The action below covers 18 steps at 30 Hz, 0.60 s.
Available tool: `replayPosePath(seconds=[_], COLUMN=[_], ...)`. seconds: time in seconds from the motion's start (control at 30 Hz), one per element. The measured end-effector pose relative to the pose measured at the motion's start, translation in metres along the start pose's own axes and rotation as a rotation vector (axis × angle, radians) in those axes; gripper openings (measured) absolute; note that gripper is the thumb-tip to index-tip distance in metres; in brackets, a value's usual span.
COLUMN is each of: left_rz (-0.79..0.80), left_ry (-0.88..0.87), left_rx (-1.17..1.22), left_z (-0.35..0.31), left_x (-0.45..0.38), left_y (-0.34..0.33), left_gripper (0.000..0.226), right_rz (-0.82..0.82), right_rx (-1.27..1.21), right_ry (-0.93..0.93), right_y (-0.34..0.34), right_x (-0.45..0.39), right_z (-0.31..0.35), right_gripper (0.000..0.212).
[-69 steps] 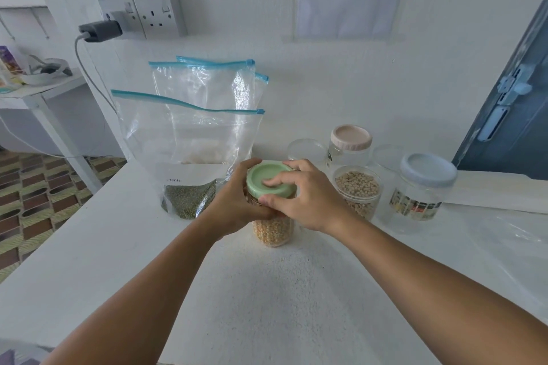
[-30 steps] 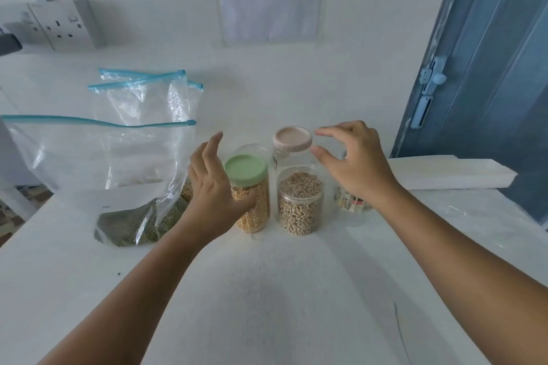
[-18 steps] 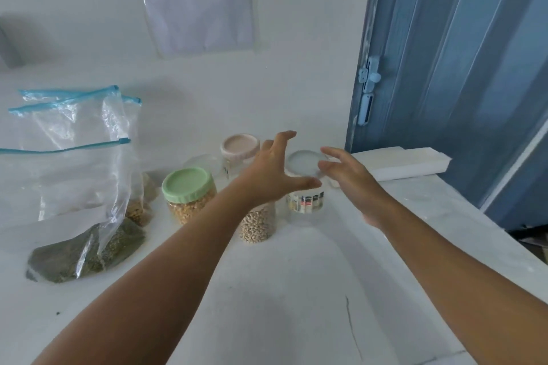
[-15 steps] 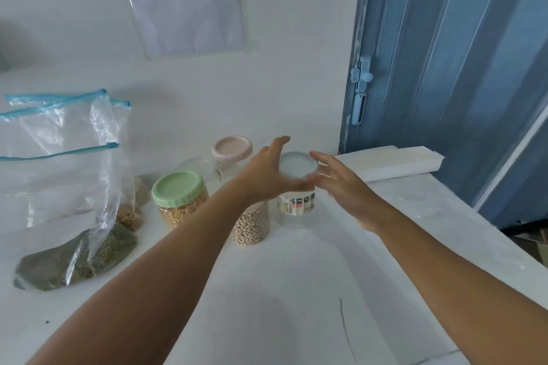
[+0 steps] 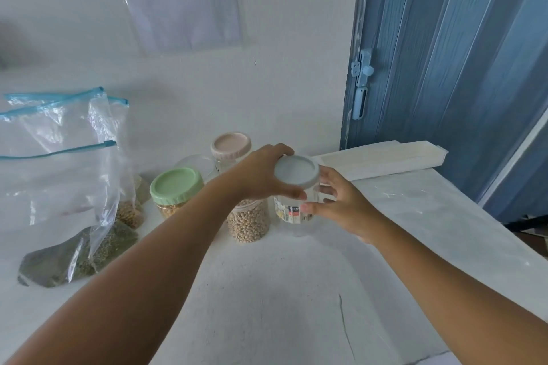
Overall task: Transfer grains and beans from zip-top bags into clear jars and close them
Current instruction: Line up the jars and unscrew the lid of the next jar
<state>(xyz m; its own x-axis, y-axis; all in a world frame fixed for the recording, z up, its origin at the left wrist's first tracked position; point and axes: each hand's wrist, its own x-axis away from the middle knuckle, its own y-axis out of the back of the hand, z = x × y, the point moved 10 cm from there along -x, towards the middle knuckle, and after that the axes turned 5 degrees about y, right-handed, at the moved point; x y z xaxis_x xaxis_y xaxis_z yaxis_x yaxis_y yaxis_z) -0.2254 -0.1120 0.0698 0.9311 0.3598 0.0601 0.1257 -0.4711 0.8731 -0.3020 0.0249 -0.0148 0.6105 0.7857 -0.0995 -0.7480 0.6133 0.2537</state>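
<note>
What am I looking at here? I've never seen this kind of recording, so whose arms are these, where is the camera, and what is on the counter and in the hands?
No machine here: a person wears a wide-angle camera on the head, looking forward and down, so the two bare arms reach in from the bottom of the picture.

The left hand grips the grey lid of an empty labelled jar, while the right hand holds that jar's body.

On the white counter beside it stand an open jar of pale beans, a jar with a green lid and, behind, a jar with a pink lid. To the left stand zip-top bags, one holding dark green grains at the bottom. A blue door is on the right.
</note>
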Motion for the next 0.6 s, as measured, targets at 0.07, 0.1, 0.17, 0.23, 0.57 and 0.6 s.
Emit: replayPosePath(seconds=[0.07, 0.1, 0.17, 0.23, 0.57, 0.6], left_rz=[0.042, 0.06, 0.085, 0.105, 0.123, 0.116], left_ry=[-0.006, -0.004, -0.005, -0.007, -0.002, 0.004], left_rx=[-0.016, -0.017, -0.04, -0.081, -0.211, -0.22], left_z=[-0.001, -0.001, -0.001, -0.002, 0.018, 0.025], left_x=[0.006, 0.009, 0.017, 0.025, 0.083, 0.09], left_y=[0.0, 0.0, 0.002, 0.002, 0.019, 0.022], left_gripper=[0.098, 0.099, 0.099, 0.097, 0.095, 0.096], right_rz=[0.004, 0.007, 0.016, 0.037, 0.161, 0.172], right_rx=[0.007, 0.014, 0.025, 0.032, 0.044, 0.044], right_ry=[0.004, 0.004, 0.002, 0.001, 0.033, 0.039], right_y=[-0.004, -0.006, -0.01, -0.015, -0.071, -0.079], right_x=[0.005, 0.008, 0.013, 0.018, 0.038, 0.04], right_z=[-0.002, -0.003, -0.003, -0.003, 0.015, 0.018], right_gripper=[0.084, 0.084, 0.083, 0.083, 0.08, 0.079])
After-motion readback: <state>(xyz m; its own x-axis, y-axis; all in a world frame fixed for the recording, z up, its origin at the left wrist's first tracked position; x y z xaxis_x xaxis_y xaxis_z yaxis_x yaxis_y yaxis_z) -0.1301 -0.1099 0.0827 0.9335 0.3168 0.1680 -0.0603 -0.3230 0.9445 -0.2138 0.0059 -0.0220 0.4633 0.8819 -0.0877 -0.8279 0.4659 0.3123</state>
